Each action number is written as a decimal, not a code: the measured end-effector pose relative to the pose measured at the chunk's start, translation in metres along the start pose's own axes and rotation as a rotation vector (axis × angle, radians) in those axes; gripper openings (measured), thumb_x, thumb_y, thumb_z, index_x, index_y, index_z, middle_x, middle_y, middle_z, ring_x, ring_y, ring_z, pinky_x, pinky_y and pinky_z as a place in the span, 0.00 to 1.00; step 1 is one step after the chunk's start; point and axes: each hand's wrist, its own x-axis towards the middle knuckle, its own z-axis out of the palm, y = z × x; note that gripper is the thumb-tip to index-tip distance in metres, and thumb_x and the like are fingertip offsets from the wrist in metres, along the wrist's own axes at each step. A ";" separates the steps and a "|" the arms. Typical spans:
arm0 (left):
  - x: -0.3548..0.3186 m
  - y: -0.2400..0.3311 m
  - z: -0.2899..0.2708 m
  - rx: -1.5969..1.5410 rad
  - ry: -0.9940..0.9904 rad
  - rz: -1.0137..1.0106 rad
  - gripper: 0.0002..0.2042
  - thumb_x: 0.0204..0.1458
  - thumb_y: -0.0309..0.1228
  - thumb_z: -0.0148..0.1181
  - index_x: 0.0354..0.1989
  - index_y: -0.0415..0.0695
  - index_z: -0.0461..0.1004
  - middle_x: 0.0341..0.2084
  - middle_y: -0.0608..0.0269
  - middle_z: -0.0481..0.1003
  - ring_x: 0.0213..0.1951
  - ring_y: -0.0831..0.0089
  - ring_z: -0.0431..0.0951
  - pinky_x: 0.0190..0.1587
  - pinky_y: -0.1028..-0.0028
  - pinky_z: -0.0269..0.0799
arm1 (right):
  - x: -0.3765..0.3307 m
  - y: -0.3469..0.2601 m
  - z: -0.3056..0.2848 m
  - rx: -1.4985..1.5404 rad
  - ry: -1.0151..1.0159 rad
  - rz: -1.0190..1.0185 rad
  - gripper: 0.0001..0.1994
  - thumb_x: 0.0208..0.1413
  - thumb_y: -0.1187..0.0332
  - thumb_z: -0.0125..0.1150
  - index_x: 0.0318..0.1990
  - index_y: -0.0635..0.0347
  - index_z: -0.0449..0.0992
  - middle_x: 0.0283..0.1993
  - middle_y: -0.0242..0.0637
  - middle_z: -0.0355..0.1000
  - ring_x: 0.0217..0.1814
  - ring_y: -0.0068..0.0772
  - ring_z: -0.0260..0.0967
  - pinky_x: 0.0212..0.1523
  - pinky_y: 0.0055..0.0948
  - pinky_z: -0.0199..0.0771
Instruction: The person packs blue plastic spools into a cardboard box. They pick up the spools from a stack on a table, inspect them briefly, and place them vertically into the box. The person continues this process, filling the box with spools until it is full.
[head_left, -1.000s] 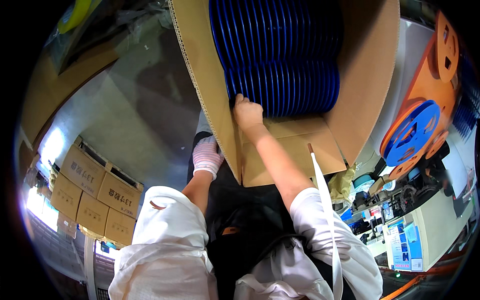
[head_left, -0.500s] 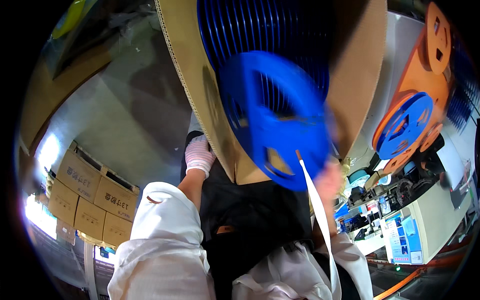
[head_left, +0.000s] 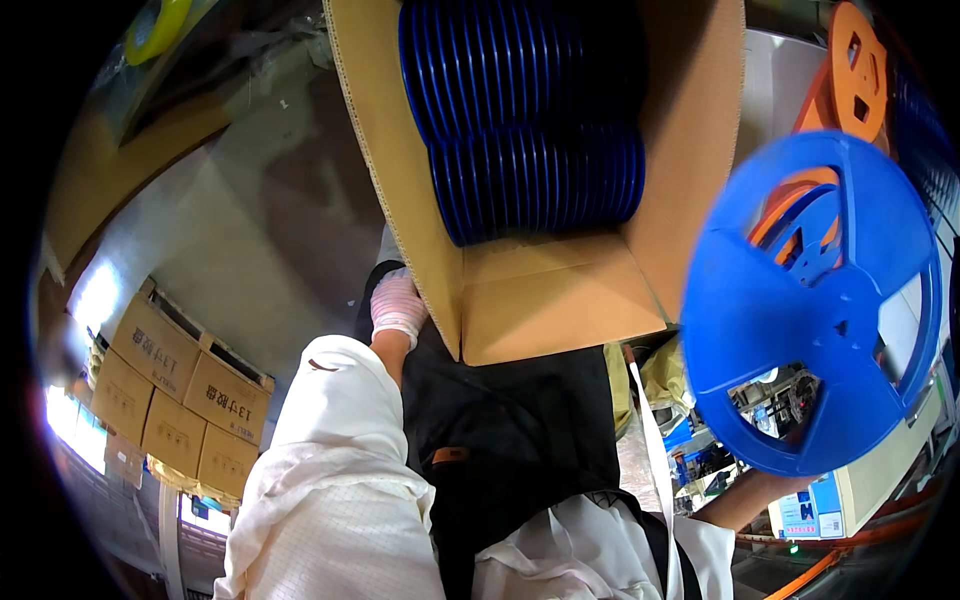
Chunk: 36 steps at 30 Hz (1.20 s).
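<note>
An open cardboard box (head_left: 550,300) is in front of me, with two rows of blue plastic reels (head_left: 530,185) standing on edge inside it. My left hand (head_left: 398,305), in a pink-and-white striped glove, holds the box's near left edge from outside; its fingertips are partly hidden by the cardboard. Out to the right, a single blue reel (head_left: 840,340) with large cut-outs is held up by my right hand. That reel hides most of the hand, and only the bare forearm (head_left: 755,497) shows below it.
Orange reels (head_left: 858,75) and another blue reel (head_left: 815,235) are behind the held one. Stacked cartons (head_left: 185,385) stand at the lower left. A roll of yellow tape (head_left: 157,30) lies at the upper left. A white strap (head_left: 655,460) hangs beside my right arm.
My right hand has carried the blue reel from over the box's opening out to the right, uncovering the box's near flap. My left hand stays at the box edge.
</note>
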 end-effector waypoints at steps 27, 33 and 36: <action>0.006 -0.019 0.003 0.029 -0.047 0.046 0.26 0.50 0.48 0.59 0.52 0.45 0.71 0.52 0.53 0.73 0.56 0.55 0.69 0.58 0.61 0.66 | 0.006 -0.009 0.046 -0.662 0.215 -0.625 0.16 0.63 0.63 0.56 0.48 0.68 0.73 0.44 0.48 0.75 0.43 0.43 0.76 0.46 0.32 0.77; 0.009 -0.024 0.014 0.007 0.005 0.078 0.26 0.51 0.49 0.58 0.52 0.45 0.70 0.51 0.52 0.73 0.54 0.54 0.72 0.56 0.60 0.68 | -0.036 0.098 0.159 -1.006 -0.439 -1.021 0.20 0.60 0.63 0.57 0.61 0.49 0.70 0.35 0.43 0.74 0.36 0.46 0.72 0.34 0.41 0.71; 0.006 -0.023 0.014 -0.010 -0.014 0.056 0.26 0.51 0.49 0.57 0.53 0.46 0.69 0.51 0.51 0.73 0.54 0.54 0.71 0.57 0.60 0.67 | -0.057 0.115 0.176 -0.831 -0.366 -0.935 0.22 0.60 0.62 0.58 0.60 0.56 0.69 0.35 0.44 0.72 0.36 0.48 0.69 0.38 0.42 0.69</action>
